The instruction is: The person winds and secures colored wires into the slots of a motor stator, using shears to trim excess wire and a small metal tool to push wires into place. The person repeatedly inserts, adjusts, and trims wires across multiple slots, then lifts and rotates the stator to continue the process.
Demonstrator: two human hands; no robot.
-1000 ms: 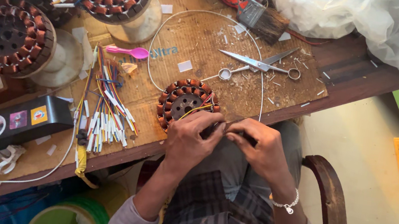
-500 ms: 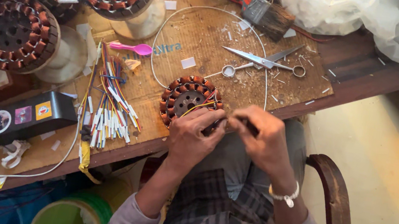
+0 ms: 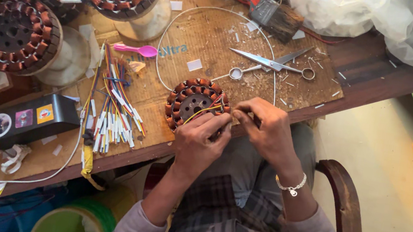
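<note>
Both hands have drawn closer together since the earlier frame, now meeting right at the near edge of the small coil ring (image 3: 194, 103), which sits where it sat before, on the cardboard sheet (image 3: 201, 39) at the front edge of the wooden table (image 3: 371, 70). Behind that sheet, a heap of clear plastic (image 3: 395, 24) fills the far right corner. Three bigger coil rings (image 3: 13, 38) stand at the far left. A black box (image 3: 9, 122) lies along the left front edge, and a bundle of coloured wires (image 3: 113, 102) lies between it and the small ring. Scissors (image 3: 274, 63) rest on the cardboard beyond the hands, with a pink spoon (image 3: 140, 50) further left. The left hand (image 3: 200, 139) is curled, fingertips pinching thin wires at the ring's rim. The right hand (image 3: 270, 128) is curled too, thumb and fingers closed on the same wires just beside it.
</note>
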